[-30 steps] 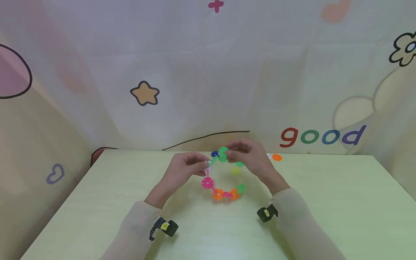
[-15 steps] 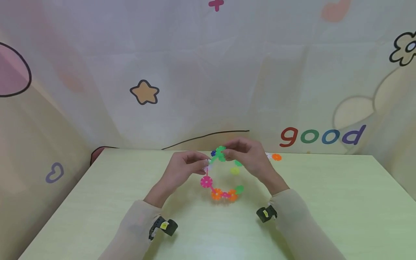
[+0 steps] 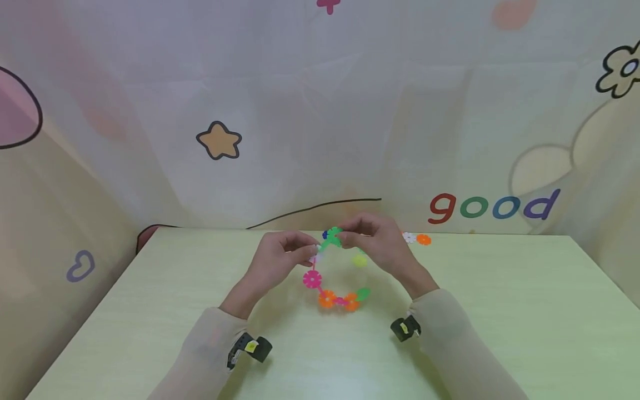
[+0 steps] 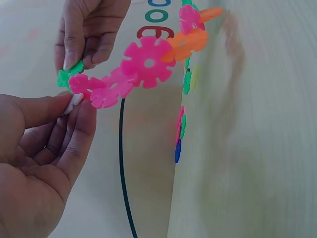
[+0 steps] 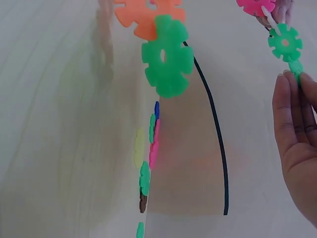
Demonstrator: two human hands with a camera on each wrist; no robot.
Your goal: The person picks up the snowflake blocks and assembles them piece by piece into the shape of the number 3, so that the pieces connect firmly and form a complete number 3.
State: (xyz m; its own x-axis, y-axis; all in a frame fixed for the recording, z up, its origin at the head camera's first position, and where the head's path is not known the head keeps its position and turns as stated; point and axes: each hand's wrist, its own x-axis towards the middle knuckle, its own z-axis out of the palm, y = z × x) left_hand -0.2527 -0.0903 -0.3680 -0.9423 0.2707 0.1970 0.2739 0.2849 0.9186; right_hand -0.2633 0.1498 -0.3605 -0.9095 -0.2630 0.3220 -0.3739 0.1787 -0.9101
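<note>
A chain of interlocked plastic snowflake discs hangs in a curve between and below both hands. It runs through a pink disc (image 3: pixel 312 279), an orange disc (image 3: pixel 327 299) and another pink one to a green disc (image 5: pixel 168 57) at the free end. My left hand (image 3: pixel 275 264) pinches a white disc (image 4: pixel 74 102) of the chain between thumb and fingers. From the right, my right hand (image 3: pixel 382 247) pinches a small green disc (image 5: pixel 295 68), which meets a second green disc (image 5: pixel 285 42) beside the white one. The fingertips of both hands are close together.
Loose discs lie flat near the table's back edge: a yellow one (image 3: pixel 359 260), a dark blue one (image 3: pixel 325 235), a white one (image 3: pixel 409 238), an orange one (image 3: pixel 424 239) and a brown one (image 5: pixel 143 202). A printed cloth (image 3: pixel 280 111) hangs behind the table (image 3: pixel 175 333).
The green discs at my right fingertips have tilted and shifted left, closer to my left hand. The hanging chain has swung slightly left. Both hands keep their pinch.
</note>
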